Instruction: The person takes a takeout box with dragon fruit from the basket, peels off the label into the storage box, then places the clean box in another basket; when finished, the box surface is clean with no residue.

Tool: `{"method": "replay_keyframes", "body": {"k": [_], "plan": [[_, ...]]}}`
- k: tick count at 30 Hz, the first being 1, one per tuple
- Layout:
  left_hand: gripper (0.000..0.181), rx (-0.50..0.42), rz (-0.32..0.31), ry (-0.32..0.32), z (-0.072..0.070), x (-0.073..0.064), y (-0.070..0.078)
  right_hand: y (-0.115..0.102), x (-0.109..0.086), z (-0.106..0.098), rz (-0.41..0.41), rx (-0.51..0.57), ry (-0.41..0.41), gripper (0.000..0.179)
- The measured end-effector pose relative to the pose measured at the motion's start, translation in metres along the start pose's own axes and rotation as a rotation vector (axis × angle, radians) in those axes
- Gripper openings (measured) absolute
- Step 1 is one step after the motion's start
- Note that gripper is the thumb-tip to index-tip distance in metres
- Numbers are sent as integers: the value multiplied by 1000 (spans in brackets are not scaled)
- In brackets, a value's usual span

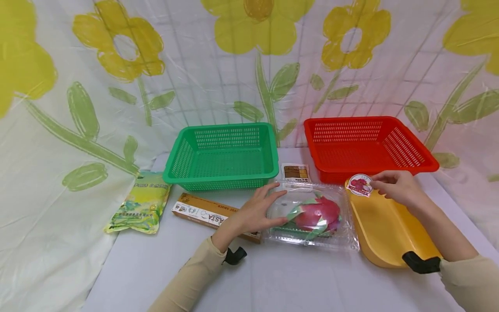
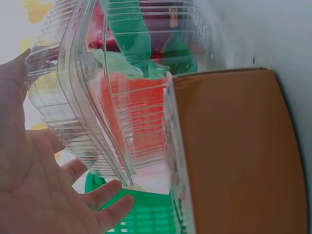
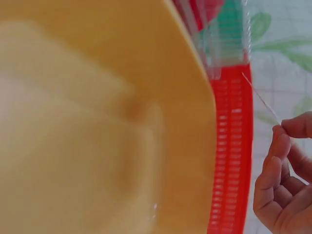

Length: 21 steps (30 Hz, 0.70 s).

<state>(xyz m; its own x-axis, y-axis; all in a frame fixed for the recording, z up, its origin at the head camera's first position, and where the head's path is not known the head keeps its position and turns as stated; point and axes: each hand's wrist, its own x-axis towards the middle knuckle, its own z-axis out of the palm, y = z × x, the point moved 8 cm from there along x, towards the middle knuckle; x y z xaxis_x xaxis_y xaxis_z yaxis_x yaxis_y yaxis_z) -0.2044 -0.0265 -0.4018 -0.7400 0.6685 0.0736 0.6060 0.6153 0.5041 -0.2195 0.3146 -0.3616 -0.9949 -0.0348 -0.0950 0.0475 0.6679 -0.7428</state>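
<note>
Item: clear clamshell box (image 1: 312, 216) of dragon fruit, near counter's front edge. Left hand (image 1: 257, 212) flat on lid, fingers straight. Right hand (image 1: 397, 186) pinches round sticker (image 1: 359, 185) above yellow tray (image 1: 386, 229). Risk: thin sticker may curl, tear, or restick; unheld box may slide.

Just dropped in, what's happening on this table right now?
A person's left hand rests with straight fingers on the clear clamshell box that holds a dragon fruit. Their right hand pinches a round sticker above the yellow tray. Behind stand a green basket and a red basket. A pasta box and a snack bag lie to the left.
</note>
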Motion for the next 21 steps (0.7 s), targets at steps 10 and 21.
{"method": "replay_keyframes", "body": {"k": [10,21], "plan": [[76,6,7,2,2,0,-1,25,11,-2,25,-65,-76,40],[76,5,16,-2,3,0,1,35,28,4,-64,-217,-146,21]]}}
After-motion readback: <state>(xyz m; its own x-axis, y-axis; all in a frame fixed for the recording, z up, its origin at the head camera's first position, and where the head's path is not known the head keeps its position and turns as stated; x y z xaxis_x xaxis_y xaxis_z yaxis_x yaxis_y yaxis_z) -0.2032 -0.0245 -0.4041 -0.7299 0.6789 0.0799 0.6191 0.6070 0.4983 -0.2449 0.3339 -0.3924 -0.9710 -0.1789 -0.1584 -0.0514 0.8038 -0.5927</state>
